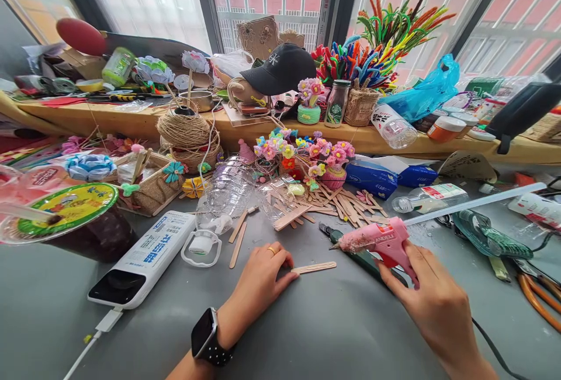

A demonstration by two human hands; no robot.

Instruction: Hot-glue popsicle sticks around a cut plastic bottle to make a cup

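Note:
Between the thumb and fingers of my left hand [264,275] is one end of a wooden craft stick [316,268], which points to the right just over the grey table. My right hand [432,298] is wrapped round the handle of a pink hot glue gun [377,241]. Its nozzle faces left, and a long translucent glue stick [477,203] juts out from its back. Under the gun lies a dark green tool [353,254], partly covered. A heap of loose craft sticks [350,203] lies beyond both hands, and two single sticks [238,245] rest left of it.
To the left stand a lidded drink cup [87,225] and a white power bank [146,260] with a cable. A clear plastic bottle [225,187] lies behind my left hand. Orange-handled scissors [539,292] are at far right. A crowded wooden ledge [272,134] runs along the back.

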